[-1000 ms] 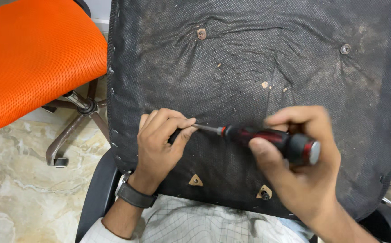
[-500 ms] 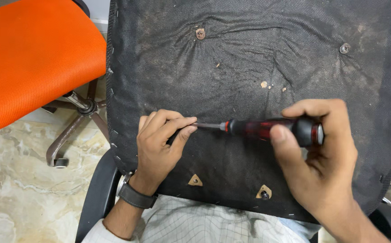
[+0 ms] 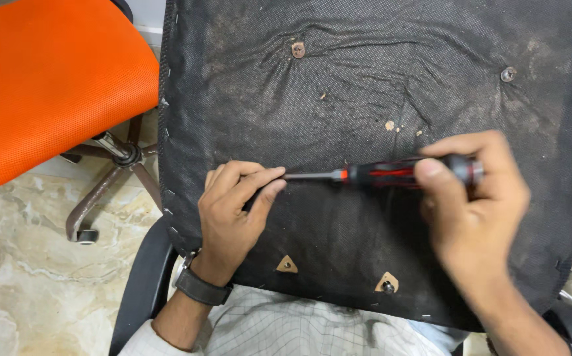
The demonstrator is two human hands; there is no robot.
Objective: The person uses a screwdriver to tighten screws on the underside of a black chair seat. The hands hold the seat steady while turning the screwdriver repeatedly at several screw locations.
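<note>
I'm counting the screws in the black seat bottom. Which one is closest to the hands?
The screw in the tan triangle patch just below the left hand. The other patch screw sits further right; the two top screws are far up.

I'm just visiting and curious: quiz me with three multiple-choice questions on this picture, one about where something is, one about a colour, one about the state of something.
1. Where is the orange chair seat?
A. Left of the black fabric panel
B. On top of the panel
C. Right of the panel

2. What colours is the screwdriver handle?
A. Blue and white
B. Red and black
C. Plain yellow

3. How is the screwdriver held?
A. Lying loose on the floor
B. Standing upright, untouched
C. Lying level across the panel, right hand on the handle, left hand at the tip

Answers:
1. A: the orange seat fills the upper left corner, beside the black fabric panel.
2. B: red stripes show on a black grip.
3. C: the right hand wraps the handle, and the left hand pinches around the metal shaft's tip against the fabric.
</note>
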